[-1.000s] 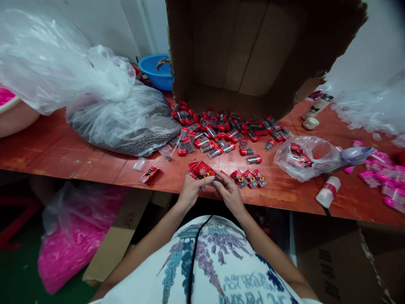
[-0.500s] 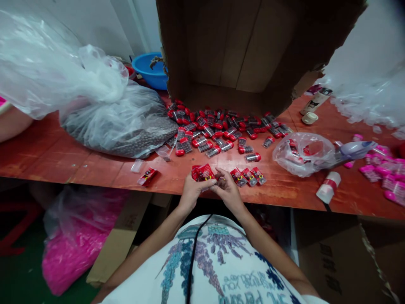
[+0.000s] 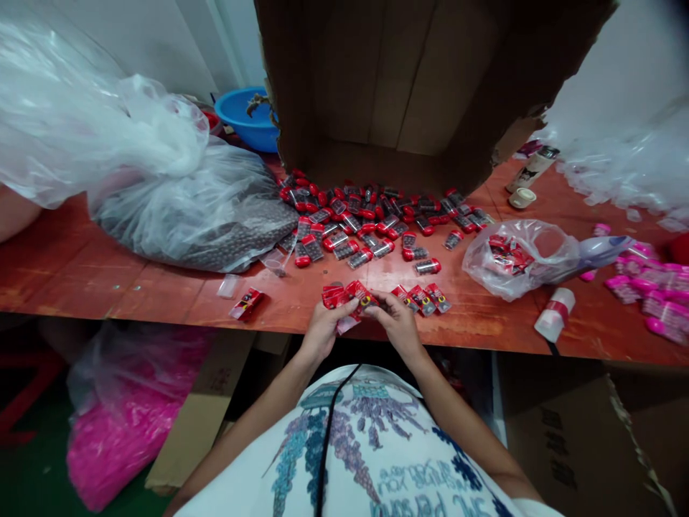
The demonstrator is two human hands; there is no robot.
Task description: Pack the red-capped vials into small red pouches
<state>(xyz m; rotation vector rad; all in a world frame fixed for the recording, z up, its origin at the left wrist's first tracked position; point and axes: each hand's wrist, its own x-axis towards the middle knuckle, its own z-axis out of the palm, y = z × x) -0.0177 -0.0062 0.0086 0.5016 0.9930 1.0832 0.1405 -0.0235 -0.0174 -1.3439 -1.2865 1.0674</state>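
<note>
Over the table's front edge, my left hand (image 3: 321,329) is closed on a small fan of red printed packets (image 3: 332,294) with clear plastic lower ends. Thumb and fingers of my right hand (image 3: 401,323) pinch the right side of one red packet (image 3: 359,293), which touches the fan. Just beyond my right fingers, three red packets (image 3: 420,299) with dark contents lie in a row, the leftmost partly hidden. To the left, a stack of red packets (image 3: 247,304) rests on the table. Farther back spreads a heap of small clear containers (image 3: 371,228) with red caps and dark beads.
A large open cardboard box (image 3: 409,79) stands behind the heap. Left is a clear bag of dark beads (image 3: 199,215), with a blue basin (image 3: 247,118) behind. On the right are a plastic bag of red packets (image 3: 506,258), a white roll (image 3: 554,316) and pink containers (image 3: 654,291).
The red packet between my hands has come out to the right of the fan, and my right hand has shifted slightly right. The view has drifted a little to the right.
</note>
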